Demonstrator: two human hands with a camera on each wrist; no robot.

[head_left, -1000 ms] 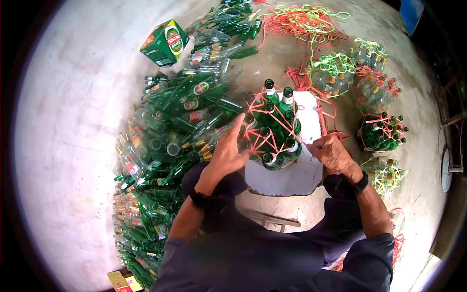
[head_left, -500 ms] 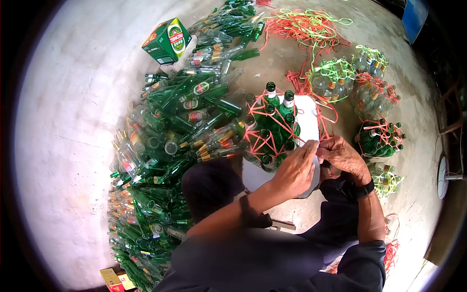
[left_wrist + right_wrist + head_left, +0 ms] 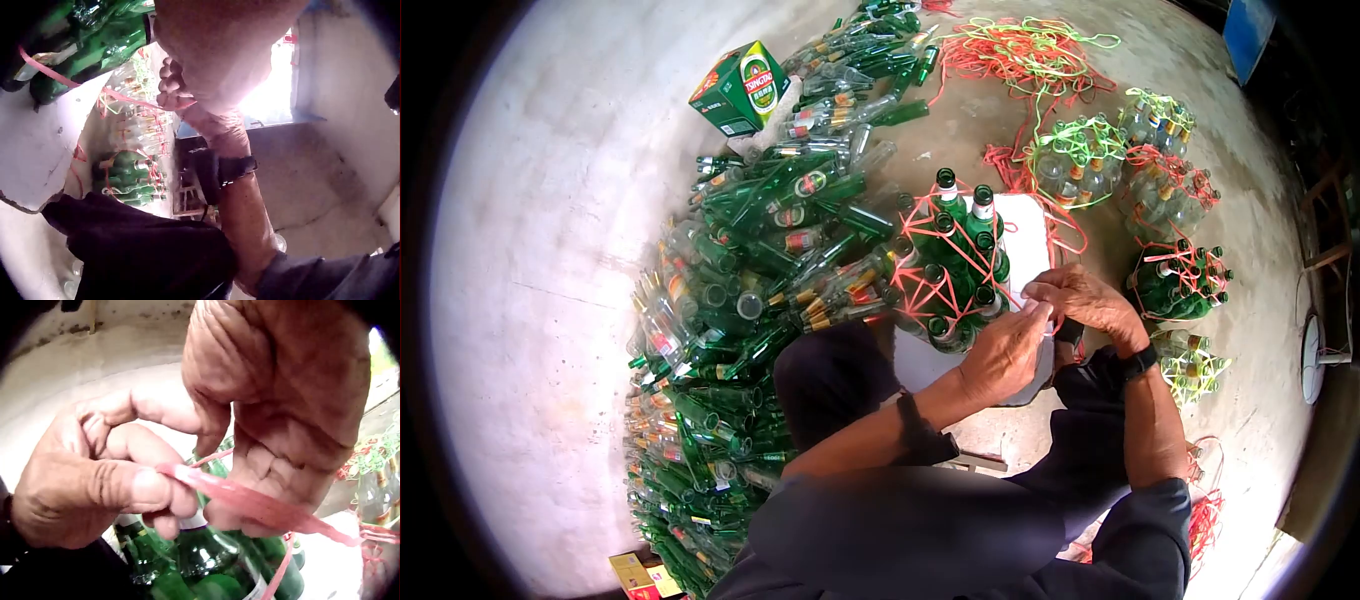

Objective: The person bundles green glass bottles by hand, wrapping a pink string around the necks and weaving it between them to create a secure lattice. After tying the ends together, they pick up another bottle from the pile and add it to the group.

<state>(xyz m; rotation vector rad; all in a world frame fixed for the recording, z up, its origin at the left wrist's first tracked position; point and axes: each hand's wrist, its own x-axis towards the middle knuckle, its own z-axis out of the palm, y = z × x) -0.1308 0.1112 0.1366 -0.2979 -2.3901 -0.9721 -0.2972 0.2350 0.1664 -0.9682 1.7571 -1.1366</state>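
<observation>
A cluster of green glass bottles (image 3: 982, 222), laced round the necks with pink plastic strap, stands upright on a white board (image 3: 1028, 235). At the cluster's near right corner, my left hand (image 3: 1005, 352) and right hand (image 3: 1092, 300) meet. In the right wrist view, the left thumb and forefinger pinch one end of a flat pink strap (image 3: 262, 503). My right hand (image 3: 281, 387) holds the same strap with curled fingers, just beside the left fingertips. Below the hands, the shoulders of green bottles (image 3: 206, 556) show. The left wrist view has the strap running from the bottles to the hands.
A large heap of loose bottles (image 3: 730, 290) lies along the left. Tied bundles of clear bottles (image 3: 1080, 170) and green bottles (image 3: 1185, 280) stand on the right. Tangled red and green strap (image 3: 1025, 55) lies at the back, near a green beer carton (image 3: 740, 90).
My left hand has left the cluster's left side and crossed to the right, joining the right hand at the strap. Both hands have since shifted slightly left together.
</observation>
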